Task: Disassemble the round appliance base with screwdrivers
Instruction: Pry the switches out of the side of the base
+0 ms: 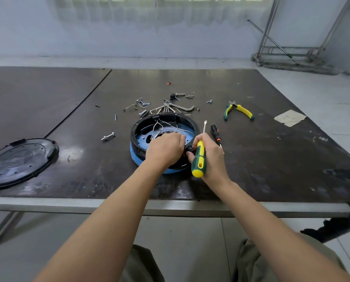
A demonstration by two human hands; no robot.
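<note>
Left hand (166,147) is positioned knuckles-up over the near inner side of the round appliance base (180,118), fingers curled downward into the housing. The fingertips are hidden, so I cannot tell whether they grip anything. Right hand (210,157) is closed round the handle of the green-and-yellow screwdriver (199,159). The shaft points away from me, and its flat tip shows above the hand, just right of the base rim. Fingertips of this hand also touch a small black part (190,150) at the near right rim of the base, between the two hands.

I see the base sitting on the dark table (271,159), near its front edge and roughly centred, open side up. It has a black ring wall, a blue lower band and a blue inner plate, with thin white wires (159,125) crossing inside.

Surrounding items:
- Black-and-orange screwdriver (215,132): flat on the table, just right of the base.
- Pliers (239,111), yellow-green grips: farther right and back.
- Loose screws and hex keys (164,107): scattered just behind the base.
- Bolt (107,136): left of the base.
- Round black cover (21,161): far left, lying flat, well apart from the base.
</note>
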